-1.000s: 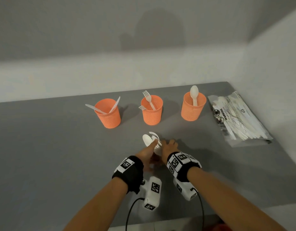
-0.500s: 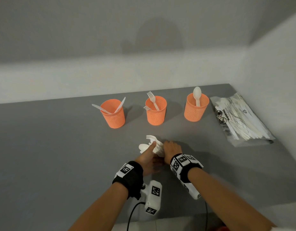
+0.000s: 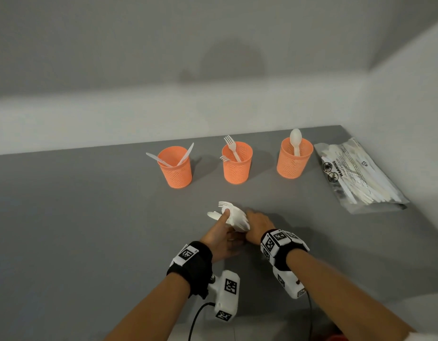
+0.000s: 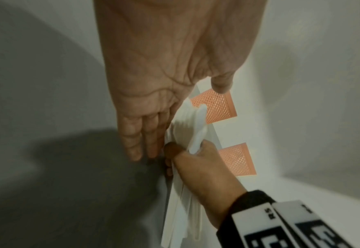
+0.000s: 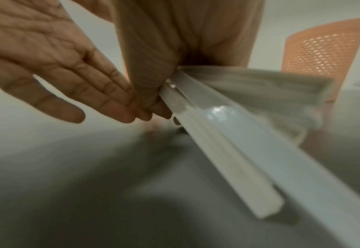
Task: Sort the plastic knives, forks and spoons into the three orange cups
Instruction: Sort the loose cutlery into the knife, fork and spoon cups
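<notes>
Three orange mesh cups stand in a row: the left cup (image 3: 175, 167) holds two knives, the middle cup (image 3: 237, 163) holds forks, and the right cup (image 3: 294, 158) holds one spoon. In front of them, my right hand (image 3: 258, 222) grips a bundle of white cutlery (image 3: 234, 215) just above the table, with a fork head and a spoon bowl sticking out to the left. My left hand (image 3: 221, 232) lies against the bundle (image 4: 192, 127) with its fingers (image 4: 141, 134) straight. The handles (image 5: 228, 134) run back under my right hand.
A clear plastic bag (image 3: 358, 175) with more white cutlery lies at the right by the side wall. The grey table (image 3: 77, 230) meets a white wall behind the cups. Cables and wrist camera housings hang near the table's front edge.
Both hands stay together on the bundle in the same spot. The bundle has turned a little, and the spoon bowl sits lower and further left.
</notes>
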